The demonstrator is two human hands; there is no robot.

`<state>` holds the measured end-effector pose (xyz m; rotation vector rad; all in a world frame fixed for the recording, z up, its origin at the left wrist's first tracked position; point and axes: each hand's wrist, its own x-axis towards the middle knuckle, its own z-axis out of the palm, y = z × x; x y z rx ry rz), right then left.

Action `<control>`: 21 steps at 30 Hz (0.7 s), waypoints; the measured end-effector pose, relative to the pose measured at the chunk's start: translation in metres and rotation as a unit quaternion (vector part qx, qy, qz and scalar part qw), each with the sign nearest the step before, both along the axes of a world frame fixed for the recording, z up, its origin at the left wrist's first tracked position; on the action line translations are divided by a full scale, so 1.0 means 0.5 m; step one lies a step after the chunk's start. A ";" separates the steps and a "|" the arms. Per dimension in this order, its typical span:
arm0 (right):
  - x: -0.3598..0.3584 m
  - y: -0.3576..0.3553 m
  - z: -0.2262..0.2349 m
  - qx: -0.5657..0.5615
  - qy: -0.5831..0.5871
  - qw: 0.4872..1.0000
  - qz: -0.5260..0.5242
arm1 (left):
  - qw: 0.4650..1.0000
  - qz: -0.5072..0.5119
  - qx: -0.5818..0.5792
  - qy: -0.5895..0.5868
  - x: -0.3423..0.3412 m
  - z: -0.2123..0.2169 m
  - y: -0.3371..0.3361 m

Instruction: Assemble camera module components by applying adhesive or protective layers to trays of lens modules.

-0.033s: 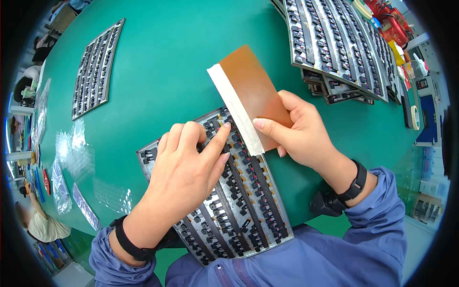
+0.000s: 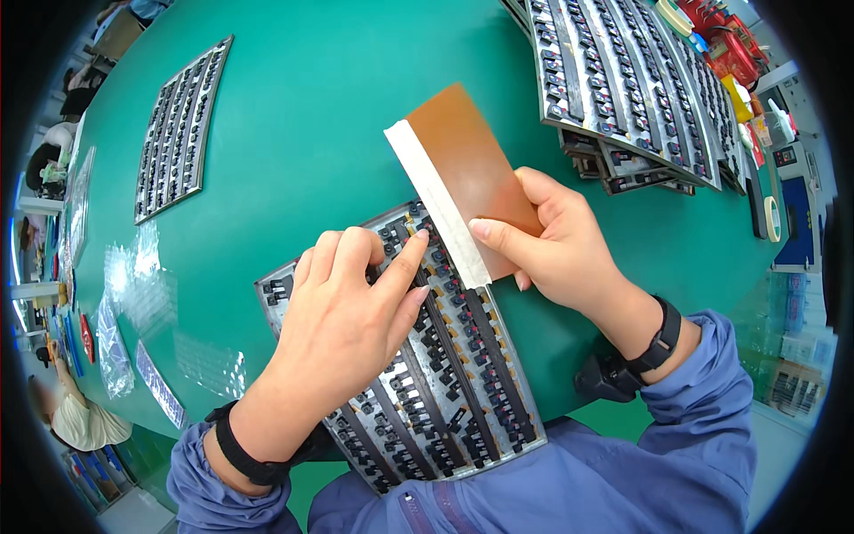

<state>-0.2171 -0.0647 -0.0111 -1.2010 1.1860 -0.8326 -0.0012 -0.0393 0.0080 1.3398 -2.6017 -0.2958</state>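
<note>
A metal tray lies tilted before me, its near edge against my lap. Rows of small black parts with amber tabs, split by dark strips, fill it. My left hand rests over the tray's upper left with nothing gripped. Its index fingertip touches a part near the far edge; the thumb is apart from it and the other fingers are bent. In my right hand is a flat brown rectangular card, pinched between thumb and fingers. White tape covers its left long edge, which hangs over the tray's right rows.
Similar loaded trays are stacked at the far right. Another tray lies at the far left of the green table. Clear plastic bags sit on the left. Tape rolls and red tools line the right edge. A person is at left.
</note>
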 end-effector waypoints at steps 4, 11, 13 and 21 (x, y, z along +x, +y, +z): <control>0.001 -0.014 -0.007 -0.016 0.021 0.999 0.019 | 0.998 0.014 -0.052 -0.030 0.008 -0.001 -0.002; 0.008 -0.014 -0.002 -0.016 0.032 0.999 0.024 | 1.000 0.027 0.011 0.001 0.012 -0.009 -0.003; 0.008 -0.014 -0.001 -0.014 0.033 0.999 0.024 | 1.000 0.026 0.014 0.000 0.012 -0.009 -0.003; 0.011 -0.015 0.001 -0.019 0.049 0.998 0.027 | 1.000 0.017 -0.008 -0.013 0.007 -0.008 -0.012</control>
